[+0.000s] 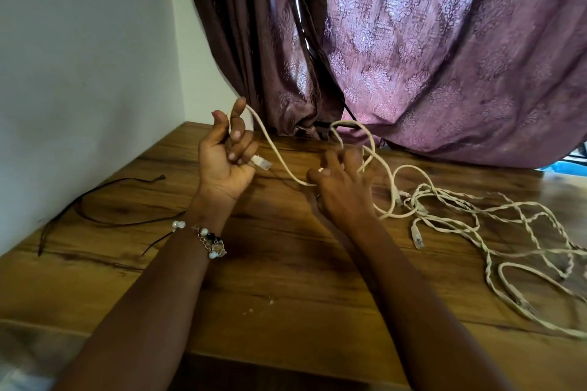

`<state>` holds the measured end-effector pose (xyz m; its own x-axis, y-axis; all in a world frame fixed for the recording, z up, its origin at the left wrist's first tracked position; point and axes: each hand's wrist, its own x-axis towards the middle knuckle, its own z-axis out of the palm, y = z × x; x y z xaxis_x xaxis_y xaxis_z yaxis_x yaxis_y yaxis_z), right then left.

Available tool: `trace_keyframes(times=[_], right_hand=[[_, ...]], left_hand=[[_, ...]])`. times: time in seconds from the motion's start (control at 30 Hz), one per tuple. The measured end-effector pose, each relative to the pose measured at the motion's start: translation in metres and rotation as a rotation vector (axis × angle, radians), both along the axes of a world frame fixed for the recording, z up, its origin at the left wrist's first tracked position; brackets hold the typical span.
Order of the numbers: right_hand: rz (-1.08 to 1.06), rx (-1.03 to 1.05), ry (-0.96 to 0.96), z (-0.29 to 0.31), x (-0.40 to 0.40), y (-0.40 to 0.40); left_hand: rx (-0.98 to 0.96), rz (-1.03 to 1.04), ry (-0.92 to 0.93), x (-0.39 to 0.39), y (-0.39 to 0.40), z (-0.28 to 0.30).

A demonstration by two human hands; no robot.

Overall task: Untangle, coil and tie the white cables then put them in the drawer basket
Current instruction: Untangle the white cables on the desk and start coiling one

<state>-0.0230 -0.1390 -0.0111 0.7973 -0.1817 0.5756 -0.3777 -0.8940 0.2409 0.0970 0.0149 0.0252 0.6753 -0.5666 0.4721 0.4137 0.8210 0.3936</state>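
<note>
Dim indoor scene, backlit from the upper right of the frame.

Daylight glowed through the mauve patterned curtain point(444, 41), brightest at the upper right, while the darker brown curtain panel point(254, 25) beside it stayed shadowed. The brown wooden tabletop point(286, 279) carried soft sheen and faint shadows at the centre. Wide-angle distortion bent its edges; the lower left corner and the forearms at the bottom were blurred.
</note>
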Motion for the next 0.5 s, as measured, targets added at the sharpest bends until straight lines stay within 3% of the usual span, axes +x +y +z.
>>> trace_keyframes(times=[0.13, 0.27, 0.37, 0.5], right_hand=[[0.236, -0.125, -0.037, 0.012, -0.011, -0.002], [0.441, -0.056, -0.096, 0.021, -0.019, 0.005], [0.447, -0.093, -0.183, 0.023, -0.021, 0.003], [0.355, -0.067, -0.194, 0.028, -0.028, -0.012]], left_hand=[[0.169, 0.173, -0.068, 0.003, -0.007, -0.003], [0.578, 0.366, -0.382, -0.018, -0.024, -0.01], [0.83, 0.397, -0.699, -0.02, -0.035, -0.025], [0.884, 0.353, -0.743, -0.019, -0.036, -0.028]])
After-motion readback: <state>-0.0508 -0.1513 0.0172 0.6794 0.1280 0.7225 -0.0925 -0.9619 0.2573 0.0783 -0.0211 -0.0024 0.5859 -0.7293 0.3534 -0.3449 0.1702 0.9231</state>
